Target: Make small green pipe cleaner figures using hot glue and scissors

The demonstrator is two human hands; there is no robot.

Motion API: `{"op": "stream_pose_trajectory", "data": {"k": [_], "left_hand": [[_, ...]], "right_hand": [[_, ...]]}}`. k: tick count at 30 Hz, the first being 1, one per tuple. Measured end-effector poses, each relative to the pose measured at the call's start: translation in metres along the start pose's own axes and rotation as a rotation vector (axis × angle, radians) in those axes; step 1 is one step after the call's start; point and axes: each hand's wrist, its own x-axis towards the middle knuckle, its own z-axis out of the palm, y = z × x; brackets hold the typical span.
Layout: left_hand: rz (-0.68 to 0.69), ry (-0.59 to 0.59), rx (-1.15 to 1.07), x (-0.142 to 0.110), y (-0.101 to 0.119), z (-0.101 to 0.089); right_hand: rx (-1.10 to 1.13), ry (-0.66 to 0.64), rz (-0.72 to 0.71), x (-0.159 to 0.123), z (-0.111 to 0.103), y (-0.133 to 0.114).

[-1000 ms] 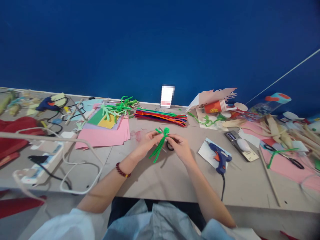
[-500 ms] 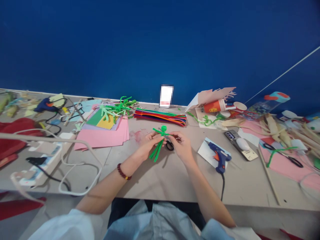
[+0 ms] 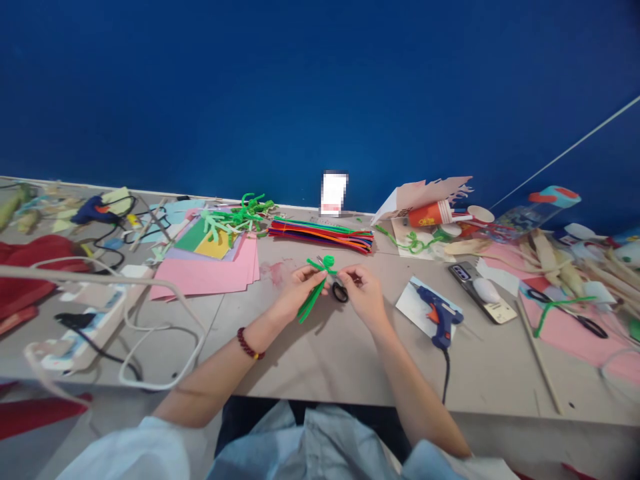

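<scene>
A green pipe-cleaner figure (image 3: 313, 301), with a coiled round head, side arms and long dangling strands, is held up between my hands over the table. My left hand (image 3: 299, 288) is closed round its middle from the left, thumb on top. The fingertips of my right hand (image 3: 361, 287) pinch the end of the figure's right-side arm. Behind and below lie black-handled scissors (image 3: 341, 291), one loop showing between my hands and the rest partly covered. Beyond the hands sits a bundle of coloured pipe cleaners (image 3: 320, 237).
Right of my hands, a blue glue gun (image 3: 440, 313) rests on white card, its cord running off the front edge. Farther right are a phone (image 3: 467, 277) and a wooden stick (image 3: 540, 357). Pink paper (image 3: 205, 277) and a white power strip (image 3: 95, 327) lie left.
The figure has tilted and shifted slightly left and down, and more of the scissors' loop shows. My right hand's fingers have moved a little along the figure's arm.
</scene>
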Motion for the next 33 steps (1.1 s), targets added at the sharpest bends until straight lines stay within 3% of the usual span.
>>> {"op": "stream_pose_trajectory", "data": {"k": [4,9,12,17,22,33], "left_hand": [[0.032,-0.083,0.211,-0.001,0.002,-0.001],[0.249,-0.21,0.458,-0.004,0.001,0.001],[0.3,-0.285,0.526,-0.006,0.003,0.002],[0.472,-0.169,0.804,-0.011,0.008,-0.002],[0.61,-0.187,1.143,-0.014,0.009,-0.006],[0.769,-0.065,1.23,-0.015,0.002,-0.008]], "right_hand": [[0.086,-0.005,0.048,0.001,0.002,0.001],[0.206,-0.055,0.099,0.003,0.004,0.004],[0.243,-0.127,0.142,0.003,0.003,0.004],[0.298,-0.106,0.251,0.003,0.003,0.004],[0.364,-0.097,0.273,0.003,0.004,0.004],[0.426,-0.197,0.269,0.005,-0.001,-0.003]]}}
